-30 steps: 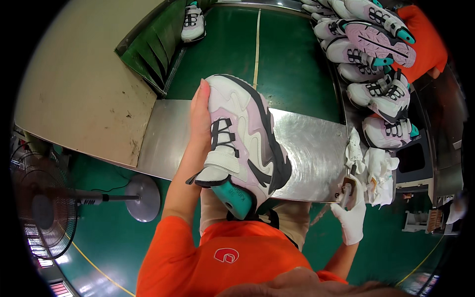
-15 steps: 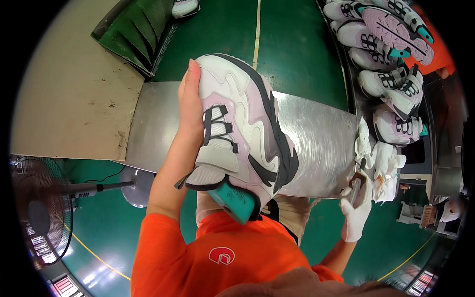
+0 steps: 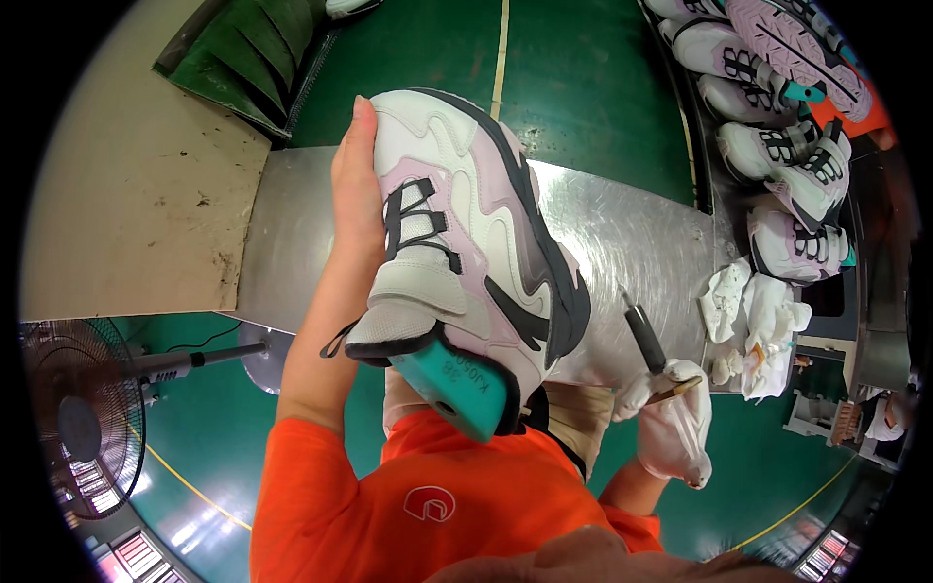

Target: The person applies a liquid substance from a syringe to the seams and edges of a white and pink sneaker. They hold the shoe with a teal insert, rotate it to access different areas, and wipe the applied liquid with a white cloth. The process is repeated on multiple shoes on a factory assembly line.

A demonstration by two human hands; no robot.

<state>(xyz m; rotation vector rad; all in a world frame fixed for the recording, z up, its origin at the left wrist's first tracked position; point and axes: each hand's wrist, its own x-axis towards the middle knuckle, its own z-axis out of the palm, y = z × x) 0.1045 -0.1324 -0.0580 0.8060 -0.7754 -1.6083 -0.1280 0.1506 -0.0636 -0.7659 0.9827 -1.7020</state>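
Observation:
My bare left hand [image 3: 358, 189] grips a white and pale-pink sneaker [image 3: 466, 223] by its toe end, with dark straps and a dark grey sole edge. The shoe is held over the metal table, its opening toward me. A teal shoe last [image 3: 457, 387] fills the opening. To the right of the heel, my right hand [image 3: 671, 413], in a white glove, is closed on a thin pointed tool [image 3: 644, 335] with a black handle and metal tip. A brownish stick-like piece [image 3: 675, 391] also shows at its fingers. The tool's tip is apart from the shoe.
Crumpled white cloths [image 3: 768, 321] lie at the table's right end. Several similar sneakers [image 3: 797, 243] fill a rack on the right. A green conveyor belt [image 3: 593, 87] runs beyond the metal table [image 3: 622, 233]. Green flaps [image 3: 238, 68] hang at far left; a fan [image 3: 83, 418] stands lower left.
My right hand has moved left from beside the white cloths toward the shoe's heel, and the black-handled tool now points up and left. The shoe has shifted slightly left in my left hand.

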